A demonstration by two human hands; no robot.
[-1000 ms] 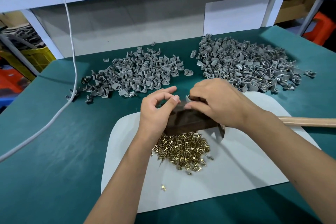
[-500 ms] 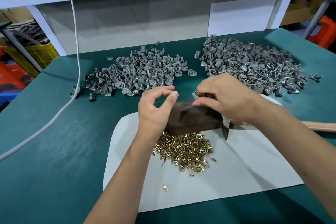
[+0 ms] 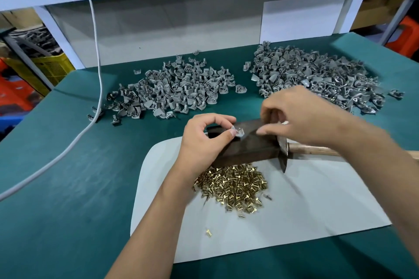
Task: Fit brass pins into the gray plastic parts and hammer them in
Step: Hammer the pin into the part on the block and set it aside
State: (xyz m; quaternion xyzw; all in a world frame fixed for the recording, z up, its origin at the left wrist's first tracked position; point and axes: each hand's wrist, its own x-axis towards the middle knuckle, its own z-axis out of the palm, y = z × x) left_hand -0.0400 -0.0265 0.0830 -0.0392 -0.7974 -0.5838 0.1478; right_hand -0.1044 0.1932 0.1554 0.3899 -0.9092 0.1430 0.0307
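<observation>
A dark metal block (image 3: 249, 149) lies on a white mat (image 3: 306, 210). My left hand (image 3: 204, 140) pinches one gray plastic part (image 3: 237, 131) between thumb and forefinger on the block's top. My right hand (image 3: 301, 115) hovers over the block's right end with curled fingers; whether it holds anything is hidden. A heap of brass pins (image 3: 233, 186) sits just in front of the block. The hammer (image 3: 317, 150) lies to the right, its metal head against the block and its wooden handle under my right forearm.
Two piles of gray plastic parts lie on the green table, the left pile (image 3: 176, 90) and the right pile (image 3: 317, 79). A white cable (image 3: 97, 56) hangs down and runs off to the left. One stray pin (image 3: 208, 232) lies on the mat's front edge.
My right hand has drawn back to the right, away from my left hand. The gray part now shows between my left thumb and forefinger on the block.
</observation>
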